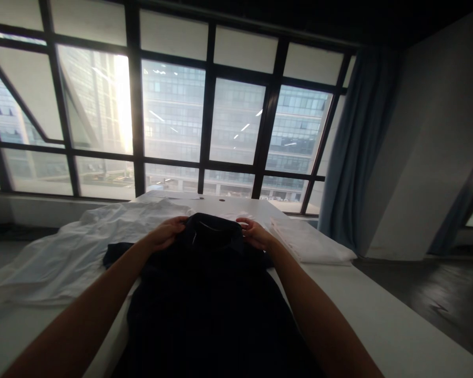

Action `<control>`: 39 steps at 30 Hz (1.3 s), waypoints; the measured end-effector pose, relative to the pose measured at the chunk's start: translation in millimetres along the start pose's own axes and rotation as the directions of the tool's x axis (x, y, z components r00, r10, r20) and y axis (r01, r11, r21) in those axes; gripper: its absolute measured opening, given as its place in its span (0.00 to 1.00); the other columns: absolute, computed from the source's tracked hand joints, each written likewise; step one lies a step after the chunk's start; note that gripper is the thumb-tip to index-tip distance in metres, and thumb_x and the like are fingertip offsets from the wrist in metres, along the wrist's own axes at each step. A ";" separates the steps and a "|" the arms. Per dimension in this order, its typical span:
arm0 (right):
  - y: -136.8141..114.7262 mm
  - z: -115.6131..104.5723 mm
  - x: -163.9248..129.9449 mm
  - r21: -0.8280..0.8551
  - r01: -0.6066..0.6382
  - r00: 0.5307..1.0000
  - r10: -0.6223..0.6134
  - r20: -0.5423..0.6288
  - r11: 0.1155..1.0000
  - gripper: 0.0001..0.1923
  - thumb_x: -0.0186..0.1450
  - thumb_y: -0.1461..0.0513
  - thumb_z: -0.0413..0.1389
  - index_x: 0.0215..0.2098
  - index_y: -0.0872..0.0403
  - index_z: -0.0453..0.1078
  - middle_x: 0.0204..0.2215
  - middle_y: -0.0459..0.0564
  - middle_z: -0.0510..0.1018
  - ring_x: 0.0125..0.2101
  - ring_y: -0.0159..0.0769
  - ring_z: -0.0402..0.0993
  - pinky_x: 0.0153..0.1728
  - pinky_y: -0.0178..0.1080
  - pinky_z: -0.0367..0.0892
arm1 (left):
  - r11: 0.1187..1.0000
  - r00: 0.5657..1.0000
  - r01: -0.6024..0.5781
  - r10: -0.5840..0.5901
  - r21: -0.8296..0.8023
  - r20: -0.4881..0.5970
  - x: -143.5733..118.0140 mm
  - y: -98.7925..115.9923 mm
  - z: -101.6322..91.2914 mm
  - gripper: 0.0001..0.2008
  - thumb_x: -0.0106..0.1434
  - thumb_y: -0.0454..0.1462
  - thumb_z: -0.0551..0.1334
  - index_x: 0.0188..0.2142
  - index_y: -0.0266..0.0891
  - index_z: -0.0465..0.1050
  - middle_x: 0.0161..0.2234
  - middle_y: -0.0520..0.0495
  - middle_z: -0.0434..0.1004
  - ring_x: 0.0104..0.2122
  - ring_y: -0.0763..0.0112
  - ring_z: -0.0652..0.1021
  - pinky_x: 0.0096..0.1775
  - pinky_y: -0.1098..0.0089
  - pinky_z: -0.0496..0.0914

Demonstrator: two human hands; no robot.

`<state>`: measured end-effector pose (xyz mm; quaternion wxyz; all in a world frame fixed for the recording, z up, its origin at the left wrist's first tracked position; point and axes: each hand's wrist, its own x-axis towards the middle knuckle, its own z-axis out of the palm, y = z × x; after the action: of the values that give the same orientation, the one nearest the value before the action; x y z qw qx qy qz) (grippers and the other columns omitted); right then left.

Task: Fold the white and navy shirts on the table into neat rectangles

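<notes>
A dark navy shirt (208, 294) lies flat on a long white table (378, 310), its collar pointing away from me. My left hand (167, 232) grips the left side of the collar. My right hand (254, 232) grips the right side of the collar. Both arms reach forward over the shirt's body. The fingers curl onto the fabric at the collar's edge.
A crumpled white garment (74, 252) spreads over the table's left side. A folded white stack (311, 242) lies to the right of the collar. Large dark-framed windows (205, 121) stand beyond the table's far end, a blue curtain (358, 147) at right. Dark floor (437, 294) lies to the right.
</notes>
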<state>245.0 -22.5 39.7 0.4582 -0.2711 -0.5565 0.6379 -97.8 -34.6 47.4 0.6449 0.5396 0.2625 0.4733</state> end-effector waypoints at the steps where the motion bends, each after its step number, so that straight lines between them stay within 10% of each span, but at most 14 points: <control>1: 0.3 0.5 -0.3 0.015 -0.011 1.000 0.011 0.008 1.000 0.29 0.45 0.73 0.65 0.44 0.52 0.69 0.30 0.42 0.75 0.25 0.27 0.69 0.27 0.30 0.66 | 1.000 1.000 -0.014 0.015 -0.013 0.005 -0.9 0.5 -1.7 0.23 0.53 0.27 0.68 0.50 0.37 0.73 0.37 0.46 0.80 0.34 0.71 0.79 0.37 0.72 0.74; 10: -0.7 2.2 0.1 0.130 0.128 0.984 -0.142 0.104 0.983 0.34 0.43 0.77 0.61 0.47 0.49 0.68 0.36 0.41 0.77 0.30 0.27 0.72 0.30 0.28 0.69 | 0.909 0.961 -0.276 0.265 0.311 0.078 5.0 -3.8 -11.4 0.37 0.48 0.31 0.70 0.59 0.42 0.65 0.43 0.45 0.79 0.41 0.62 0.79 0.43 0.64 0.74; 14: 5.2 7.5 6.9 0.126 0.192 0.975 -0.203 0.085 0.973 0.31 0.42 0.77 0.61 0.42 0.49 0.69 0.32 0.39 0.75 0.26 0.26 0.69 0.23 0.26 0.66 | 0.385 0.863 -0.380 0.476 0.841 0.172 8.0 -4.5 -4.5 0.34 0.54 0.31 0.64 0.61 0.44 0.64 0.49 0.44 0.74 0.48 0.57 0.74 0.51 0.53 0.70; 18: 11.3 12.7 15.4 0.131 0.277 0.960 -0.278 -0.011 0.952 0.27 0.39 0.78 0.61 0.34 0.51 0.68 0.28 0.38 0.73 0.24 0.25 0.67 0.22 0.26 0.64 | -0.244 0.768 -0.393 0.443 0.887 0.462 3.4 -5.1 3.0 0.29 0.58 0.26 0.59 0.57 0.51 0.69 0.61 0.45 0.63 0.58 0.56 0.65 0.58 0.52 0.63; 21: 14.6 12.3 20.8 0.093 0.365 0.930 -0.359 -0.079 0.926 0.20 0.40 0.76 0.61 0.28 0.52 0.64 0.26 0.38 0.70 0.23 0.26 0.66 0.22 0.27 0.64 | -0.417 0.789 -0.357 0.345 0.836 0.509 2.0 -8.8 0.5 0.18 0.59 0.27 0.59 0.44 0.48 0.78 0.63 0.46 0.61 0.60 0.51 0.63 0.57 0.49 0.62; 26: 20.1 -2.2 24.6 -0.273 0.423 0.878 -0.465 -0.113 0.864 0.08 0.45 0.70 0.58 0.23 0.53 0.65 0.30 0.43 0.73 0.32 0.33 0.70 0.31 0.33 0.68 | -0.451 0.800 -0.292 0.369 0.844 0.474 0.2 -12.1 -14.0 0.12 0.59 0.27 0.58 0.36 0.43 0.76 0.58 0.44 0.67 0.58 0.53 0.65 0.54 0.51 0.63; 32: 21.8 -12.1 9.8 -0.929 0.281 0.910 -0.374 0.179 0.239 0.24 0.50 0.74 0.52 0.41 0.51 0.78 0.57 0.53 0.65 0.54 0.45 0.64 0.55 0.49 0.62 | -0.452 0.790 -0.294 0.381 0.842 0.481 -3.0 -9.1 -19.6 0.10 0.58 0.28 0.57 0.35 0.41 0.74 0.58 0.42 0.68 0.58 0.52 0.65 0.53 0.50 0.63; 36: 21.3 0.8 1.6 -0.962 0.178 0.946 -0.232 0.225 -0.209 0.24 0.57 0.72 0.58 0.49 0.48 0.76 0.63 0.55 0.59 0.58 0.52 0.57 0.56 0.56 0.57 | -0.413 0.796 -0.298 0.390 0.860 0.463 -3.4 -7.6 -13.9 0.10 0.58 0.29 0.57 0.36 0.41 0.73 0.56 0.41 0.70 0.57 0.53 0.67 0.53 0.51 0.63; 39: 21.1 11.7 -0.4 -0.912 0.183 0.941 -0.204 0.271 -0.366 0.18 0.60 0.70 0.59 0.46 0.50 0.77 0.60 0.56 0.62 0.56 0.51 0.59 0.55 0.54 0.57 | -0.357 0.806 -0.312 0.392 0.881 0.444 -3.7 -6.1 -9.7 0.10 0.58 0.30 0.56 0.38 0.41 0.72 0.57 0.41 0.69 0.55 0.54 0.69 0.53 0.52 0.64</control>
<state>229.1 -27.4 22.2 0.1519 -0.4315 -0.8726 -0.1711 -105.6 -33.3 38.4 -0.2002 0.8667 0.3592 0.2823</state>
